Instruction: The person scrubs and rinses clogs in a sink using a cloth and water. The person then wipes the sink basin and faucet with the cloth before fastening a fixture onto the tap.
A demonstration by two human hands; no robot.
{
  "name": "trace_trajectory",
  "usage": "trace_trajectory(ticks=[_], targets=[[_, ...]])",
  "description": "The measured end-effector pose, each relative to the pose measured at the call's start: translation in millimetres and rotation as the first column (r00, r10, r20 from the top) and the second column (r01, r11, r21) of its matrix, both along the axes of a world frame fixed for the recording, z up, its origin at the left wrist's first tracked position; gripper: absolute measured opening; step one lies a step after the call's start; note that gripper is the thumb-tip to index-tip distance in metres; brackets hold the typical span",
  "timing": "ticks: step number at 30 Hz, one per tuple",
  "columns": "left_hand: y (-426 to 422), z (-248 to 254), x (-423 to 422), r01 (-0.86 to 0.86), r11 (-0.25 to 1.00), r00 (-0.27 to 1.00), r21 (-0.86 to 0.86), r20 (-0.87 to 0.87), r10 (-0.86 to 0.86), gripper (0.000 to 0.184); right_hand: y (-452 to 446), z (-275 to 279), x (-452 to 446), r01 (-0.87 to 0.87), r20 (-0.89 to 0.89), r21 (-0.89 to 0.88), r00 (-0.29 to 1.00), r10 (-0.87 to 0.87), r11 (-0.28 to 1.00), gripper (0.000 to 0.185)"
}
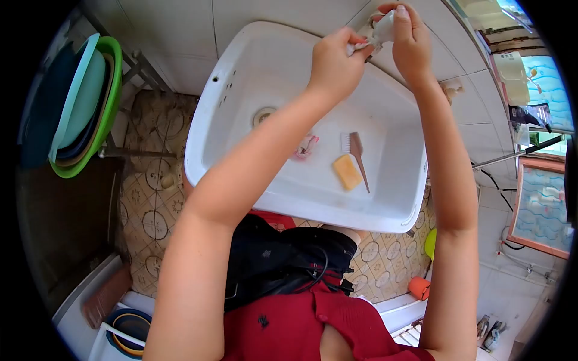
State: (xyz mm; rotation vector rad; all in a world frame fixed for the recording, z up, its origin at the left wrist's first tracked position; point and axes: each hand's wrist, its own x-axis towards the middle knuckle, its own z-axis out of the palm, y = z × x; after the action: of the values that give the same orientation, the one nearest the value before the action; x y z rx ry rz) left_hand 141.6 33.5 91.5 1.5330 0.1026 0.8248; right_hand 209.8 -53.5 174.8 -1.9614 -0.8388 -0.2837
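Both my hands are raised over the far rim of a white sink [280, 201]. My left hand [337, 66] is closed, its fingers pinching a small whitish piece [359, 46] that I cannot make out. Beside it, my right hand [412, 51] is closed around a white, rounded object [384, 27], its thumb lying along the side. The two objects are close together, and whether they touch is unclear. Down in the basin lie a yellow sponge [347, 172] and a brown-handled tint brush [357, 151] with pale bristles. A pinkish crumpled thing [307, 146] is partly hidden behind my left forearm.
Stacked basins with a green one [111, 108] outside stand on a rack at left. A tiled wall [174, 30] rises behind the sink. At right are a shelf with a pale cup [512, 78] and a pink-framed mirror [542, 207]. An orange cup [419, 288] sits low at right.
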Motion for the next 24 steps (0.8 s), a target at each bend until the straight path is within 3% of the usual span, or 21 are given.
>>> trace_trajectory(ticks=[3, 6, 9, 11, 15, 18, 21, 24], targets=[[5.9, 20.8, 5.6, 0.151, 0.978, 0.982, -0.142, -0.094, -0.165, 0.021, -4.1, 0.1, 1.0, -0.026, -0.011, -0.022, 1.000, 0.026, 0.999, 0.032], [7.1, 11.9, 7.2, 0.047, 0.998, 0.997, 0.038, -0.058, -0.045, 0.018, -13.2, 0.0, 11.6, -0.033, 0.018, -0.084, 0.999, 0.034, 0.996, 0.034], [8.6, -9.3, -9.4, 0.186, 0.976, 0.964, -0.117, -0.170, -0.204, 0.019, -12.5, -0.9, 9.5, -0.024, -0.022, -0.065, 1.000, 0.022, 0.998, 0.034], [13.4, -12.6, -10.8, 0.211, 0.939, 0.954, -0.270, -0.154, -0.259, 0.020, -9.1, -3.0, 11.3, -0.040, -0.013, -0.052, 0.999, 0.040, 0.998, 0.034], [14.4, 1.4, -10.1, 0.342, 0.706, 0.893, -0.620, -0.018, -0.449, 0.021, -10.7, -1.3, 8.9, -0.043, -0.058, -0.059, 0.998, 0.040, 0.997, 0.034], [19.2, 8.5, -4.6, 0.401, 0.569, 0.831, -0.718, 0.023, -0.556, 0.020, -8.9, 3.5, 6.2, -0.031, -0.031, -0.078, 0.999, 0.029, 0.996, 0.034], [22.6, 0.8, -5.5, 0.506, 0.486, 0.773, -0.712, 0.124, -0.623, 0.023, -9.3, 1.3, 7.0, -0.051, -0.031, -0.066, 0.998, 0.049, 0.997, 0.033], [12.0, 2.1, -6.5, 0.443, 0.679, 0.845, -0.585, 0.022, -0.534, 0.027, -8.8, 0.1, 6.1, -0.056, -0.069, -0.038, 0.996, 0.054, 0.998, 0.033]])
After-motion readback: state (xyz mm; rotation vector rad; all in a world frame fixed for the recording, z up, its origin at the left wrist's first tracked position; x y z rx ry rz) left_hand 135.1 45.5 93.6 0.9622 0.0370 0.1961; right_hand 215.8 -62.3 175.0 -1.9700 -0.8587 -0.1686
